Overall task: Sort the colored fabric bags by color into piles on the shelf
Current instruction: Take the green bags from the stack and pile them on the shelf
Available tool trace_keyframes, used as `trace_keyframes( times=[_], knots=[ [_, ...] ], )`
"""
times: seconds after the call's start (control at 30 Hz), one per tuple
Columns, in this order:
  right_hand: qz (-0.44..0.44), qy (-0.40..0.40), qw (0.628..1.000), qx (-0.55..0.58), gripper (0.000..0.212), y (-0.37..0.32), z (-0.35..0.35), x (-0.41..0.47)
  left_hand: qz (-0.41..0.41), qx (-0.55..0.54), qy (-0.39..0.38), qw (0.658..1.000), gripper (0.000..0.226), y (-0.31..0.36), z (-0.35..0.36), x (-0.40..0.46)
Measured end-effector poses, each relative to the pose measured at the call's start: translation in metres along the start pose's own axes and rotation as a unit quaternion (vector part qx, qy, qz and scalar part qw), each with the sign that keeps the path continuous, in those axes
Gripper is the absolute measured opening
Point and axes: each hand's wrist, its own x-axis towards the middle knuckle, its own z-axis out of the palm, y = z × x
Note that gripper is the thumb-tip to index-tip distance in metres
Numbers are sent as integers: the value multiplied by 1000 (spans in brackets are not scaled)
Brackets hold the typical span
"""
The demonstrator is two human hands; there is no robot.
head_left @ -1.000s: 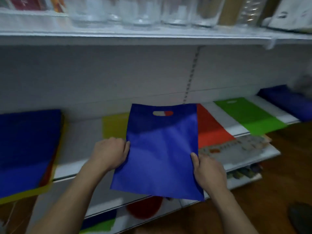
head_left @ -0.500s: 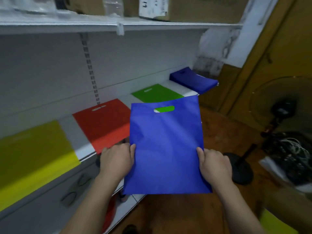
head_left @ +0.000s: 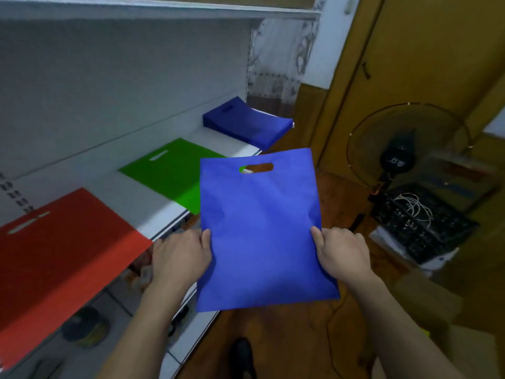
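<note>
Beyond the shelf (head_left: 164,212) edge, both hands grip blue bag (head_left: 259,231)

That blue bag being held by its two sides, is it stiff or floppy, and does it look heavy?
The blue bag probably has slight body: pinched by the left hand and right hand, it stays nearly flat with only soft creases. It looks thin and empty, so likely very light. Held one-handed, it would probably droop.

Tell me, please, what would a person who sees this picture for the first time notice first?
First, the blue bag in the middle, held up flat by the left hand and the right hand at its two sides. Then the colours on the white shelf: a red bag nearest, a green bag next, and a blue pile at the far end.
</note>
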Motion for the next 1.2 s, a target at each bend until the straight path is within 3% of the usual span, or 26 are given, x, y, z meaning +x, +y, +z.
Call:
trace_keyframes(
  times=[0.17, 0.5, 0.63, 0.9, 1.03, 1.2],
  knots=[
    [0, -61, 998, 8, 49, 14, 6, 98, -24, -15, -21, 999, 42, 28, 12, 82],
    [-7, -14, 998, 61, 48, 35, 21, 236, -26, 26, -16, 999, 42, 76, 1, 219],
    [-60, -4, 997, 54, 47, 36, 13, 304, -39, 65, 4, 997, 44, 89, -1, 267],
    [-193, 10, 981, 36, 45, 27, 26, 480, -130, 32, 24, 991, 45, 107, 29, 366],
    [-246, 44, 968, 23, 42, 25, 30, 572, -197, -12, -7, 980, 46, 131, 47, 418],
    [-301, 1, 947, 111, 38, 9, 28, 665, -282, -45, -47, 957, 48, 152, 57, 468]
  ],
)
